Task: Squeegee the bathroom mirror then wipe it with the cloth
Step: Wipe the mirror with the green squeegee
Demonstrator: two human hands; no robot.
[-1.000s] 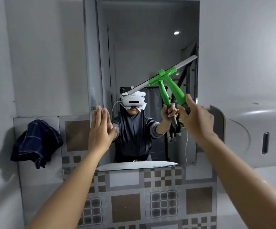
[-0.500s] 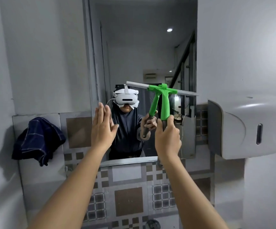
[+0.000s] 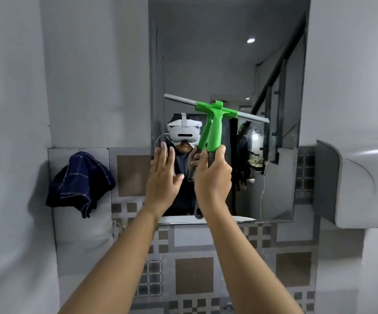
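The bathroom mirror (image 3: 226, 53) hangs on the grey wall straight ahead. My right hand (image 3: 213, 177) grips the handle of a green squeegee (image 3: 214, 123), whose grey blade lies across the middle of the glass, tilted slightly down to the right. My left hand (image 3: 162, 177) is raised flat with fingers apart at the mirror's lower left, holding nothing. A dark blue checked cloth (image 3: 79, 180) hangs on the wall left of the mirror.
A white wall dispenser (image 3: 364, 182) juts out at the right, close to the mirror's edge. Patterned grey and brown tiles (image 3: 192, 268) cover the wall below the mirror. A person wearing a headset shows as a reflection in the glass.
My right hand has swung the squeegee from the mirror's right side to its middle, and the blade has turned from steeply tilted to nearly level. My left hand stays raised at the lower left.
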